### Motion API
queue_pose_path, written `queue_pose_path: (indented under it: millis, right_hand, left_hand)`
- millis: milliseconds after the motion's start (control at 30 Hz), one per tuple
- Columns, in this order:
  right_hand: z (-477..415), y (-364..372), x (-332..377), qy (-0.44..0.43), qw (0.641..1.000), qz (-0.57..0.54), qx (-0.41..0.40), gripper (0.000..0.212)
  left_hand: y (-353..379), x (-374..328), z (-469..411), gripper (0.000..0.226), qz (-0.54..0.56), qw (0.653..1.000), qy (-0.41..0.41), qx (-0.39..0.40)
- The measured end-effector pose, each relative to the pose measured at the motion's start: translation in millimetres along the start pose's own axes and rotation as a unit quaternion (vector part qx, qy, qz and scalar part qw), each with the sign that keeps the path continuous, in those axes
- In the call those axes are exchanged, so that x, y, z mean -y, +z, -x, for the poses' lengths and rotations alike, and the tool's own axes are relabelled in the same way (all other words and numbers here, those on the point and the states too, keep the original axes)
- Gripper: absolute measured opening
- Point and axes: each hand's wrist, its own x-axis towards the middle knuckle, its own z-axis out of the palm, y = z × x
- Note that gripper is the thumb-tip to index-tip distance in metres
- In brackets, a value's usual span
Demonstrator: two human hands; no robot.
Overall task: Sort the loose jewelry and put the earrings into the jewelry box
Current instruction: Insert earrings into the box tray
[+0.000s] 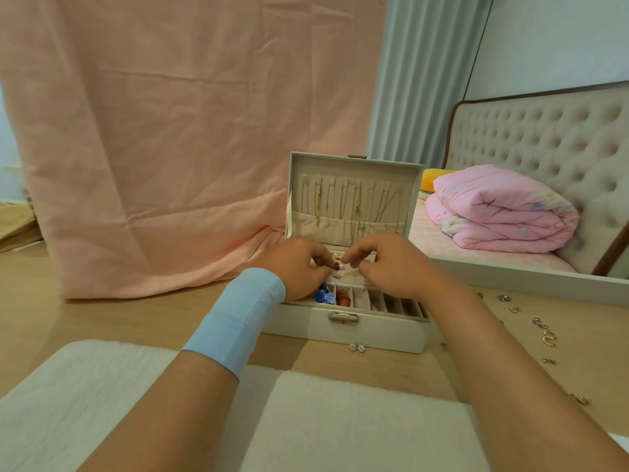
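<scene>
**First:** You have the jewelry box (374, 335) square in front of you on the table (102, 318). Its lid (306, 165) stands upright, so the necklaces (357, 209) hang straight and every compartment lies open to your reach.

**Second:** And you bring both hands over the rear section. Your left hand (296, 267), the one with the blue wristband (238, 318), and your right hand (388, 264) meet fingertip to fingertip. The fingers of both are curled in, pinching a small red earring (338, 266) between them.

**First:** I judge you need two hands because the piece is so small: one steadies it while the other works it. I cannot tell which hand holds the post or back.

**Second:** You hold it low, just above the perforated earring panel, so a slip would likely drop it inside the box, not onto the table.

**First:** The loose jewelry (544, 330) lies scattered to your right, well apart from the box, within your right arm's sweep. A pair of studs (356, 347) sits just in front of the box.

**Second:** Blue bows (323, 296) already fill one front slot, so I judge your sorting is partly done and much is left.
</scene>
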Motion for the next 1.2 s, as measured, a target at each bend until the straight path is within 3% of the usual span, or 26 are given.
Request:
queue_pose_path:
  millis: [167,333,567,867,1100,1200]
  right_hand:
    - [27,-38,-35,0.030,0.997,0.000,-0.072,0.031]
    - [65,-67,-88,0.104,0.987,0.026,-0.118,0.029]
    - [79,-57,-126,0.179,0.979,0.075,-0.066,0.035]
    - [60,-32,-125,0.101,0.978,0.182,-0.012,0.033]
    - [60,-24,-124,0.080,0.979,0.184,-0.040,0.018]
    - [63,-27,-126,0.108,0.983,0.124,-0.082,0.011]
  left_hand:
    - [-4,-19,0,0.019,-0.027,0.997,0.030,-0.061]
    - [16,-69,0,0.017,0.031,0.996,0.080,-0.037]
    - [60,-132,-32,0.022,-0.027,0.995,0.092,0.013]
    - [92,-138,-59,0.025,-0.043,0.998,0.049,0.020]
    - [95,-132,-61,0.026,-0.040,0.997,0.072,-0.002]
    - [94,-134,-60,0.025,-0.042,0.997,0.071,0.001]
